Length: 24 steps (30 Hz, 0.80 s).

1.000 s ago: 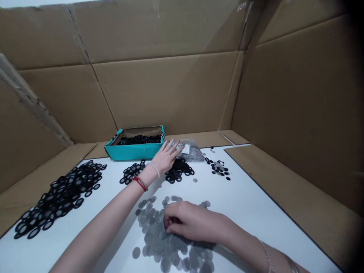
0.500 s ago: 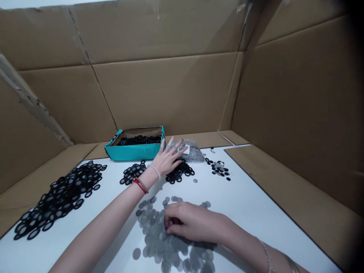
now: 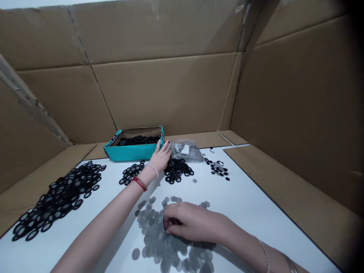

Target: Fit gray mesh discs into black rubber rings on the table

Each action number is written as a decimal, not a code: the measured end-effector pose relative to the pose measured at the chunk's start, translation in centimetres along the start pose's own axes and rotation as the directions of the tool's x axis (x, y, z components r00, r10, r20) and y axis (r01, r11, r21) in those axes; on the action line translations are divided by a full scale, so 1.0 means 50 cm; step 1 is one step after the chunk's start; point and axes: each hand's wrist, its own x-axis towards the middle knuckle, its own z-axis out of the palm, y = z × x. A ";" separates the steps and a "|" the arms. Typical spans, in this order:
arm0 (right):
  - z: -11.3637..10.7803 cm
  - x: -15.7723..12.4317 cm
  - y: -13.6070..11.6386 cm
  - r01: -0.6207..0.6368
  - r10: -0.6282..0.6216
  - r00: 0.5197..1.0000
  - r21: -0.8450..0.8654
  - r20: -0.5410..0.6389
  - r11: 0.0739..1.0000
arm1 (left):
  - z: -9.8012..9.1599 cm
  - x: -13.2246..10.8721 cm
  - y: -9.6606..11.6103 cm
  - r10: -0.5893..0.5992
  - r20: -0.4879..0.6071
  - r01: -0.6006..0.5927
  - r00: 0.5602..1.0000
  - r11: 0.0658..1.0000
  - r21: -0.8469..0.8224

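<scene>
My left hand [image 3: 162,157] reaches forward with its fingers stretched out, between the teal box [image 3: 133,152] and a pile of black rings [image 3: 178,170]. Nothing shows in its grasp, though its palm is hidden. Close in front, my right hand [image 3: 184,222] rests on a spread of thin grey discs [image 3: 155,231]. Its fingers are curled in a pinch, and whatever they hold is hidden.
A large heap of black rings with grey centres [image 3: 66,191] lies at left, a smaller one [image 3: 131,173] in front of the box. Behind stands a clear plastic bag [image 3: 189,151]. Small black and grey pieces [image 3: 218,168] lie at right. Cardboard walls [image 3: 165,94] surround the white table [image 3: 244,212].
My left hand has shifted left, off the front of the plastic bag and toward the teal box, its fingers drawing closer together. My right hand has hardly moved.
</scene>
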 end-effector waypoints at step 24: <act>-0.032 0.029 0.046 0.019 0.245 0.844 0.483 -0.476 0.875 | -0.145 -0.206 0.073 -0.335 0.319 0.453 0.887 0.486 -0.748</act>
